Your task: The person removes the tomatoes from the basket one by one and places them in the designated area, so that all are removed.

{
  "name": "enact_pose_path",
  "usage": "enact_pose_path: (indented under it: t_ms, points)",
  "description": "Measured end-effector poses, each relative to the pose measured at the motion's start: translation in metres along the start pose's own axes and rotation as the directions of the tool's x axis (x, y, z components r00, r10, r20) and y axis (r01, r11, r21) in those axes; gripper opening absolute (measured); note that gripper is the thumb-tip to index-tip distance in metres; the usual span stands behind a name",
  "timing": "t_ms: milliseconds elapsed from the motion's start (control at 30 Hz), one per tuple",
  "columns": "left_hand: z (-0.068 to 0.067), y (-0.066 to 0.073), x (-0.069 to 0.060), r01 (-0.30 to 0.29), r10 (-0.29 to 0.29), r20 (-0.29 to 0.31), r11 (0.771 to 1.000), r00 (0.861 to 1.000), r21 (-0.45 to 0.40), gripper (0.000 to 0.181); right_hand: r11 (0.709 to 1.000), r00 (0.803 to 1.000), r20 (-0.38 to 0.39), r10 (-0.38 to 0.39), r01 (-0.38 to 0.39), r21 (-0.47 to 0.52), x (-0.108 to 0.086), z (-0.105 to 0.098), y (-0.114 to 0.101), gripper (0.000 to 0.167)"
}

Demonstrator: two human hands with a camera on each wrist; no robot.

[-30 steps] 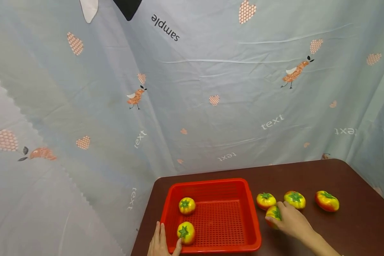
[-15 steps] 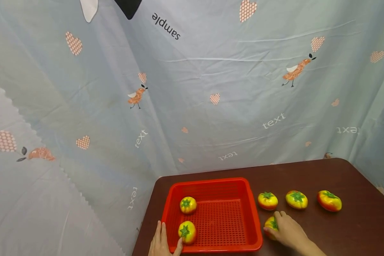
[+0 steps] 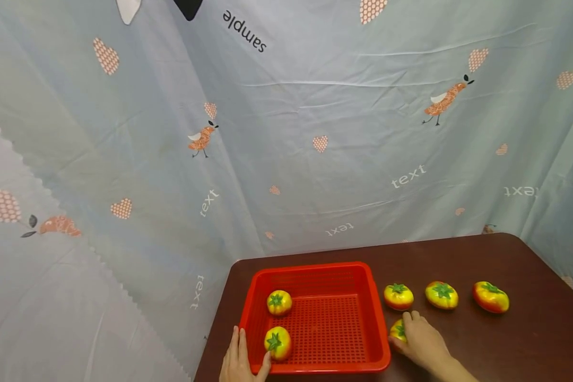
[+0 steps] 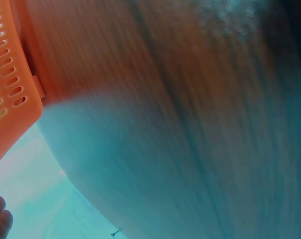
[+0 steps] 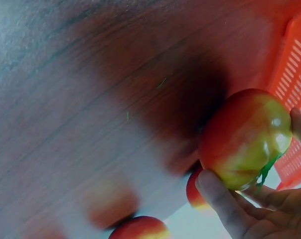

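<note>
In the head view a red plastic basket (image 3: 315, 368) holds two yellow-red tomato-like fruits, one towards its back left (image 3: 279, 303) and one at its front left (image 3: 278, 343). The left hand (image 3: 241, 358) rests on the basket's front left corner, fingers straight along the outside and thumb over the rim. Right of the basket, the right hand (image 3: 423, 342) grips another fruit (image 3: 398, 330). The right wrist view shows that fruit (image 5: 245, 139) between the thumb and fingers of the right hand (image 5: 260, 209), beside the basket wall (image 5: 296, 64).
Three more fruits lie on the dark brown table (image 3: 530, 339) behind and right of the right hand: one by the basket (image 3: 398, 296), one in the middle (image 3: 441, 295), one farther right (image 3: 491, 296). A patterned grey-blue cloth (image 3: 286, 159) hangs behind the table.
The right hand has moved slightly left and towards the front edge with the gripped fruit, away from the fruits behind it. The left hand stays at the basket corner.
</note>
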State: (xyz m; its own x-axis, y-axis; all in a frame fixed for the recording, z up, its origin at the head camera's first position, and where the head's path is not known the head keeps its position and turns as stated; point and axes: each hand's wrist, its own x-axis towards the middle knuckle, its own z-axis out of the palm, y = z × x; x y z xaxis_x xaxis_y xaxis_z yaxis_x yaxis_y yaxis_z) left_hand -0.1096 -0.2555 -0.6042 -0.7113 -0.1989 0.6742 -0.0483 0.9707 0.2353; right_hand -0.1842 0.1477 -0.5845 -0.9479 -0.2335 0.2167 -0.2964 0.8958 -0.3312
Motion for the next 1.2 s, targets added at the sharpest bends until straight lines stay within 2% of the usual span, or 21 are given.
enact_pose_path:
  t_ms: [233, 400, 567, 700, 1000, 1200]
  points:
    - [-0.003, 0.002, 0.0, 0.034, -0.034, 0.039, 0.999, 0.999, -0.006, 0.085, 0.998, 0.999, -0.048, -0.003, 0.0, -0.058, -0.003, 0.002, -0.006, 0.053]
    - [-0.003, 0.001, 0.0, 0.037, -0.037, 0.041, 0.999, 0.998, -0.008, 0.085, 0.997, 0.997, -0.066, -0.028, 0.023, -0.075, -0.003, 0.004, -0.006, 0.052]
    - [-0.004, 0.002, 0.0, 0.029, -0.028, 0.03, 1.0, 0.999, -0.01, 0.086, 0.999, 0.999, -0.049, -0.018, 0.016, -0.043, -0.002, 0.006, -0.005, 0.039]
    - [-0.003, 0.001, -0.001, 0.016, -0.016, 0.008, 1.0, 1.0, -0.02, 0.087, 1.0, 1.0, -0.02, -0.007, 0.007, -0.029, 0.001, 0.007, -0.006, 0.036]
    - [0.007, -0.005, -0.004, -0.059, 0.054, -0.093, 0.997, 0.994, -0.049, 0.089, 0.999, 0.999, -0.041, -0.004, 0.002, -0.044, 0.003, 0.008, -0.008, 0.039]
    - [0.007, -0.005, 0.0, -0.071, 0.065, -0.112, 0.996, 0.992, -0.05, 0.09, 1.0, 1.0, -0.003, 0.011, -0.011, -0.028, 0.003, 0.005, -0.007, 0.064]
